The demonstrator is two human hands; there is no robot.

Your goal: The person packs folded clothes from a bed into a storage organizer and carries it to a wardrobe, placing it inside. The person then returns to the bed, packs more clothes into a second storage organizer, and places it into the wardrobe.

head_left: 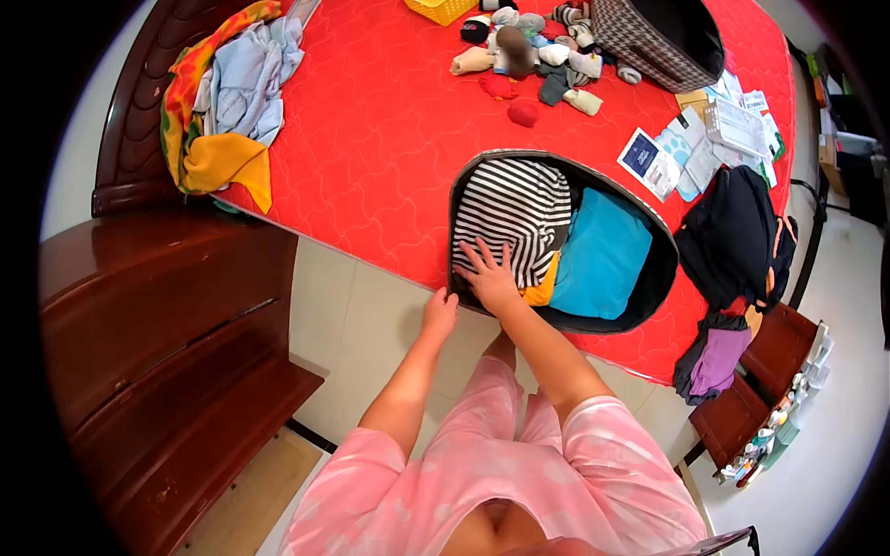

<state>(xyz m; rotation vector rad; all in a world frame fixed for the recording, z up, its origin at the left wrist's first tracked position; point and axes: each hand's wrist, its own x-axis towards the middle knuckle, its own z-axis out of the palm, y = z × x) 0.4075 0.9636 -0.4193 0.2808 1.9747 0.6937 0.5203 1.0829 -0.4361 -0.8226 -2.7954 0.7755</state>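
An open dark fabric box point(660, 287) lies on the red mattress, near its front edge. Inside it, a black-and-white striped garment point(519, 204) fills the left part and a folded blue cloth point(603, 255) the right, with a bit of yellow-orange cloth point(540, 291) between them. My right hand point(491, 278) rests on the striped garment's lower left, fingers spread. At the box's lower left corner, my left hand point(440, 313) has its fingers closed on the rim.
Rolled socks point(556, 54) and a checkered box point(640, 42) lie at the back. Papers point(691, 153) and black clothing point(728, 236) are on the right. Piled clothes point(243, 83) sit at the left, above a wooden bench point(176, 352). A yellow basket point(440, 9) stands at the top edge.
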